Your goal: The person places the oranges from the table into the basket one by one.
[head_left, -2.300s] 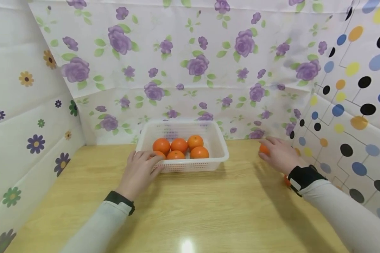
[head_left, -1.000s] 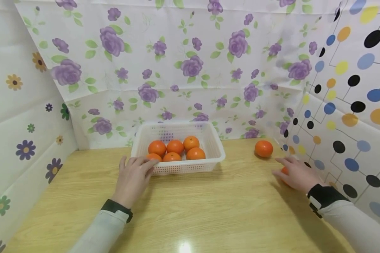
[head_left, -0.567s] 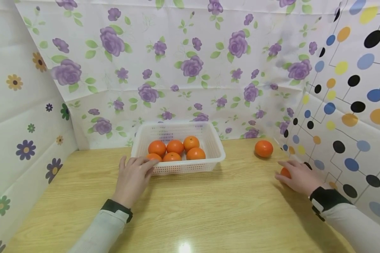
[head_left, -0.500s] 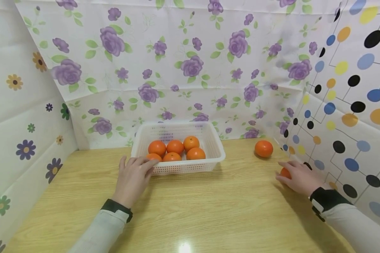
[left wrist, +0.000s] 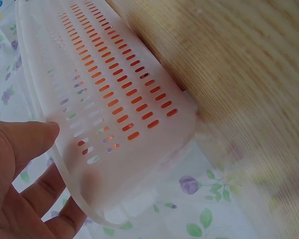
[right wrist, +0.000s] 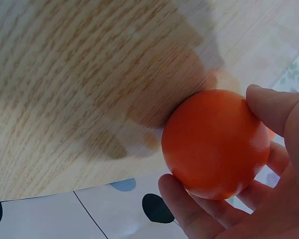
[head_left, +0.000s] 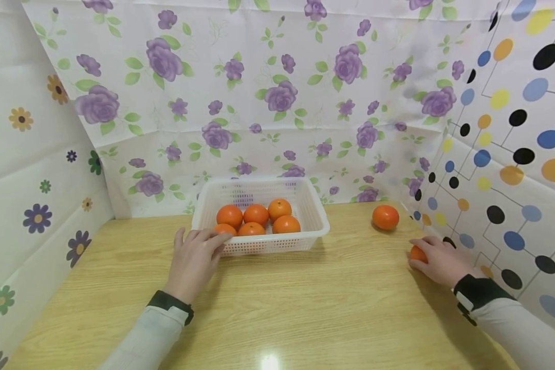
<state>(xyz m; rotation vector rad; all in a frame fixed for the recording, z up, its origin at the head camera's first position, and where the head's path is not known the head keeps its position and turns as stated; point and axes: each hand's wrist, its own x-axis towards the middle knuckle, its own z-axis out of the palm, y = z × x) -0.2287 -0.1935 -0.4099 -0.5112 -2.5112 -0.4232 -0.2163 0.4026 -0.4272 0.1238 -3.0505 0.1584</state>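
Observation:
My left hand [head_left: 196, 259] holds the near left corner of a white plastic basket [head_left: 321, 226]. In the left wrist view, the thumb lies on the basket's rim [left wrist: 64, 172] and the fingers are curled on its other side. Inside the basket sit several oranges [head_left: 256, 214], their colour showing through the slots of the wall. At the right, my right hand [head_left: 441, 262] grips an orange [right wrist: 214, 144] close over the table, thumb on one side and fingertips on the other. Another orange [head_left: 385, 217] lies on the table behind that hand.
The wooden table [head_left: 277, 298] runs between both arms. A flowered cloth [head_left: 259, 103] hangs behind the basket, and a dotted cloth [head_left: 504, 174] stands close beside my right hand. A third cloth [head_left: 41, 169] borders the left side.
My right hand has left the orange at the back right, come nearer and to the right, and closed its fingers round the other orange. My left hand keeps hold of the basket.

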